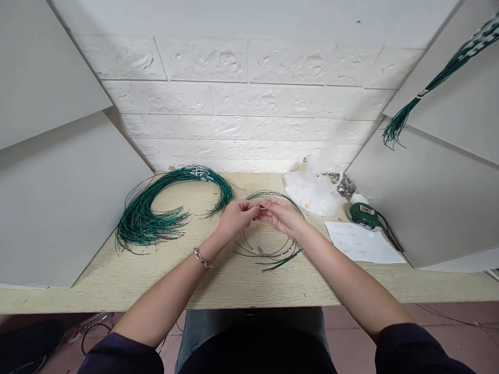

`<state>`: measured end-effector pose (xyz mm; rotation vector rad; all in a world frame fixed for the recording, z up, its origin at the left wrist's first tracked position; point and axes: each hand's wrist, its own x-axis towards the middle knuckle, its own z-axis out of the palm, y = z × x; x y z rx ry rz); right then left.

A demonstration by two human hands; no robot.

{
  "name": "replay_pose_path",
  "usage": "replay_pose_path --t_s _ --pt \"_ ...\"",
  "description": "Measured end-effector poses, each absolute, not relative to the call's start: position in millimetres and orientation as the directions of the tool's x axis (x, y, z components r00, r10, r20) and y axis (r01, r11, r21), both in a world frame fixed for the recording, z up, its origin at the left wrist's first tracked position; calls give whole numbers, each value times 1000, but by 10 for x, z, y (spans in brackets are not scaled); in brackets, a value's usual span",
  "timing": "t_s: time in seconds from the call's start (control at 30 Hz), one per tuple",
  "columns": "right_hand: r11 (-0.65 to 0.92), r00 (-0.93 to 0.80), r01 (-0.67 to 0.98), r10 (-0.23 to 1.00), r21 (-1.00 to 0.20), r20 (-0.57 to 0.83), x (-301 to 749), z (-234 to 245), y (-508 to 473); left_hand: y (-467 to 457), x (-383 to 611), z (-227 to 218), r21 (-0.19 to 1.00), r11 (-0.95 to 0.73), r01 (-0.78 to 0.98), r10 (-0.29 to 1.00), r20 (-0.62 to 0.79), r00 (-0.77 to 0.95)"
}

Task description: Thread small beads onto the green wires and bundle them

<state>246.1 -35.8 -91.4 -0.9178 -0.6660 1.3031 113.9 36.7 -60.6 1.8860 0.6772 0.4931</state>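
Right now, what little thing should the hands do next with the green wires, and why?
Probably keep the pinch and finish working that one spot. Both the left hand and right hand meet fingertip to fingertip on the small loop of green wires, whose ends lie loose on the table. The big wire bundle lies untouched.

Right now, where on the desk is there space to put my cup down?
Bare wood runs along the near edge of the pale wooden desk, below the big bundle of green wires. It is crowded around both hands, at the small green wire loop, and by the white paper sheet.
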Motion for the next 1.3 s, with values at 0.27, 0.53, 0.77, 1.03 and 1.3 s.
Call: replay_pose_path --t_s 0.27,0.53,0.77,1.03,1.3 --pt "31 228 -443 970 -896 -79 2447 -891 -355 371 1134 -600 915 -327 235 658 43 751" --pt "20 250 -429 963 -903 -97 2457 -875 -359 367 1131 -606 892 -371 257 652 53 756" --pt "12 274 -385 956 -923 -102 2449 -870 -361 345 1134 -577 881 -395 262 626 50 778" --pt "29 196 -410 979 -912 -57 2463 -840 -376 383 1144 -609 917 -327 231 624 26 781" --pt "72 303 -218 953 -973 2 2431 -805 -390 405 1149 -618 972 -175 157 615 -17 788"
